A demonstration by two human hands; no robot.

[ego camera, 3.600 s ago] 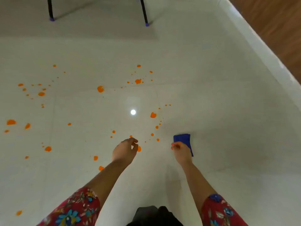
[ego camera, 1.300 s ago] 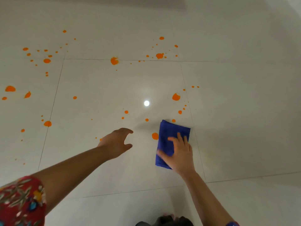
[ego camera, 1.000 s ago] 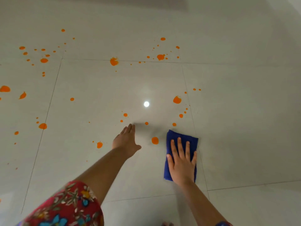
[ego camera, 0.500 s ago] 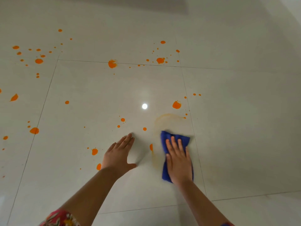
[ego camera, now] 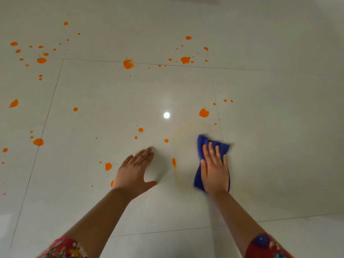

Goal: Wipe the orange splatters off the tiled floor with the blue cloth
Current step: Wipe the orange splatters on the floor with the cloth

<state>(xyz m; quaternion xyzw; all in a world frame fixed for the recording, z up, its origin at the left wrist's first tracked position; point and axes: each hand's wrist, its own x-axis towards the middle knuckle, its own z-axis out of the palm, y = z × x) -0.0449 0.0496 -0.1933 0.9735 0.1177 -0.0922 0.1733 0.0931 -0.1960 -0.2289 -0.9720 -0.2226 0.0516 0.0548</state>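
Note:
My right hand (ego camera: 215,170) lies flat with straight fingers on the blue cloth (ego camera: 202,144), pressing it to the white tiled floor (ego camera: 104,94). A faint yellowish smear (ego camera: 186,135) curves left of and above the cloth. My left hand (ego camera: 135,171) rests flat on the floor, fingers straight, thumb spread. Between the hands sits a half-wiped orange spot (ego camera: 174,162). A large orange splatter (ego camera: 204,112) lies above the cloth, and several more orange splatters (ego camera: 128,63) dot the tiles farther off and to the left.
Thin grout lines (ego camera: 216,94) cross the floor. A bright round light reflection (ego camera: 166,115) shines on the middle tile. The tiles to the right of the cloth carry no orange marks.
My right hand has slid the blue cloth to the right, leaving the yellowish smear wider. My left hand has stayed planted on the floor.

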